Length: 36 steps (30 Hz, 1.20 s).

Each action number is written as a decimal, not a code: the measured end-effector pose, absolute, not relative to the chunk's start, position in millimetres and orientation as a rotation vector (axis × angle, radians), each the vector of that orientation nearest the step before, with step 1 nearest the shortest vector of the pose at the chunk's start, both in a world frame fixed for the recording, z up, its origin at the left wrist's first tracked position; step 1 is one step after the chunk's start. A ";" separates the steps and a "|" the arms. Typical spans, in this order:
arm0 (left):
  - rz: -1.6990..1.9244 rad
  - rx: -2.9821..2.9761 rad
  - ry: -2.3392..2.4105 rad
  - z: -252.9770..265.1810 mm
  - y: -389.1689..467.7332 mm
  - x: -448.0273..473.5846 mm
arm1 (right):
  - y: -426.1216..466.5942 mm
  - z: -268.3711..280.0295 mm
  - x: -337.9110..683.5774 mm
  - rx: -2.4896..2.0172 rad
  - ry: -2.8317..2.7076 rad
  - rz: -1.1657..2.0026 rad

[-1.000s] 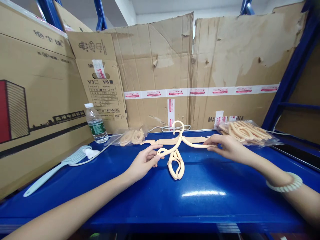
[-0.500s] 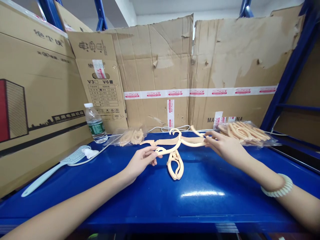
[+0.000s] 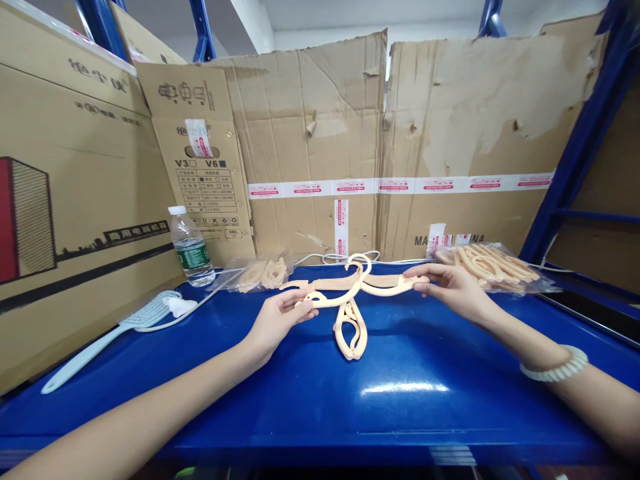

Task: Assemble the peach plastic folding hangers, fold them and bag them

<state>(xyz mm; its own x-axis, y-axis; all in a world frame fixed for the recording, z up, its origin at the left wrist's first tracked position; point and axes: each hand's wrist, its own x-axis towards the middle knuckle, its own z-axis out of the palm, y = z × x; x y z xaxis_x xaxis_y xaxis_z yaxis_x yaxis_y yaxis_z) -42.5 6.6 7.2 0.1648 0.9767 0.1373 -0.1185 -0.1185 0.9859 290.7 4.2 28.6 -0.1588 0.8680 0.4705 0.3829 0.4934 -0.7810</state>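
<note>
A cream plastic hanger (image 3: 361, 283) with folding arms is held a little above the blue table (image 3: 400, 400). My left hand (image 3: 277, 319) pinches the looped end of its left arm. My right hand (image 3: 453, 285) grips the end of its right arm, which now stretches out almost level. The hanger's hook curls up at the middle. Two more cream hanger pieces (image 3: 351, 328) lie flat on the table just under the held one. A further cream arm lies behind, partly hidden.
A plastic bag of cream hangers (image 3: 493, 265) lies at the back right, a smaller bag of parts (image 3: 263, 273) at the back left. A water bottle (image 3: 189, 247), a pale blue swatter (image 3: 107, 337) and a white cable are at the left. Cardboard boxes wall the back.
The hanger's right arm has been swung outward and is now spread nearly straight. Both hands lifted slightly and moved a little apart, still holding the two arm ends.
</note>
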 end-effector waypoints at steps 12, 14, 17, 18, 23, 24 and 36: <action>1.179 1.536 0.875 11.1 -7.9 -30.0 | -13.8 18.6 238.5 -0.792 -1.609 1.221; 1.199 1.525 0.869 11.7 -9.3 -29.0 | -16.4 17.8 234.4 -0.757 -1.681 1.289; 1.241 1.496 0.869 11.5 -9.6 -28.4 | -21.4 19.3 231.1 -0.726 -1.836 1.364; 1.246 1.494 0.865 11.3 -9.6 -28.2 | -23.3 20.2 230.2 -0.721 -1.881 1.377; 1.263 1.506 0.789 13.2 -12.7 -27.4 | -30.6 25.0 227.6 -0.714 -2.017 1.360; 1.274 1.514 0.769 13.9 -14.1 -27.3 | -31.3 25.4 227.7 -0.709 -2.031 1.348; 0.985 1.697 0.514 12.5 -26.4 -26.8 | -33.1 26.1 230.9 -0.644 -1.992 1.282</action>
<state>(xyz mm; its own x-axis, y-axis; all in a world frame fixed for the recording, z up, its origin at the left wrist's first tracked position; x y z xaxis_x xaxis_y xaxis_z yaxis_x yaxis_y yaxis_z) -26.8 -26.4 12.5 0.5675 0.7414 0.3581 -0.1297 -0.3490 0.9281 230.9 -33.1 26.1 -0.6514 0.7085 0.2714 0.0463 0.3941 -0.9179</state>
